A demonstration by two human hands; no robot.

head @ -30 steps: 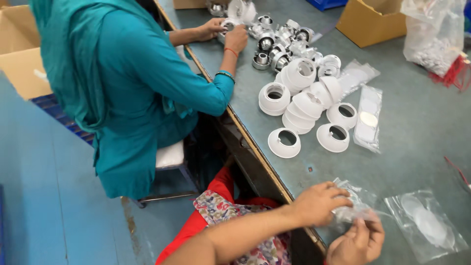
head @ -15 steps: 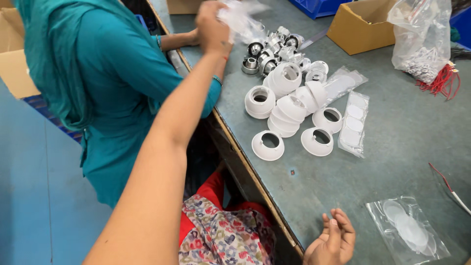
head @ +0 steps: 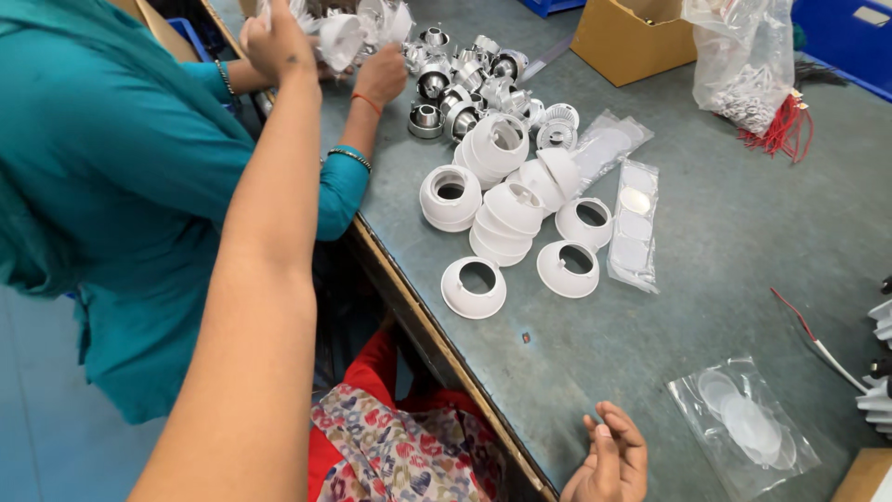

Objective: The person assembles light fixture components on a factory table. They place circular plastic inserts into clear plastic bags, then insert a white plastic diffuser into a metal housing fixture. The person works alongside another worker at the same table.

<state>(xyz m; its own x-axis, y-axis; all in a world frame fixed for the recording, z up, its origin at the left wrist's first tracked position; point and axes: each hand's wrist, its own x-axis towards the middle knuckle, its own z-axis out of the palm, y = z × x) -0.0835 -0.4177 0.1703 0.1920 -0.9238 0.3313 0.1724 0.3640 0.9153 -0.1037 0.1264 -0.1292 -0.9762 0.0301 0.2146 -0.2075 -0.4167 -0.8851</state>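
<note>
We had our left hand (head: 274, 37) far left, closed on a white plastic cone housing (head: 339, 37); our right hand (head: 609, 460), open and empty, rested at the desk's (head: 725, 232) near edge, well apart.

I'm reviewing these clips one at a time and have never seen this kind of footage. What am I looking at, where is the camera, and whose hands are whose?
There is no machine here. The one camera sits on a person's head and looks down at their own bare hands. The left hand is stretched far out over the pile at the top, its fingers closed around something I cannot make out. The right hand rests open and empty at the near edge of the grey table. The person in teal alongside is a co-worker, whose hand holds a white part. On the table lie white plastic cone housings, shiny metal rings, clear bags of round discs, and a cardboard box.
</note>
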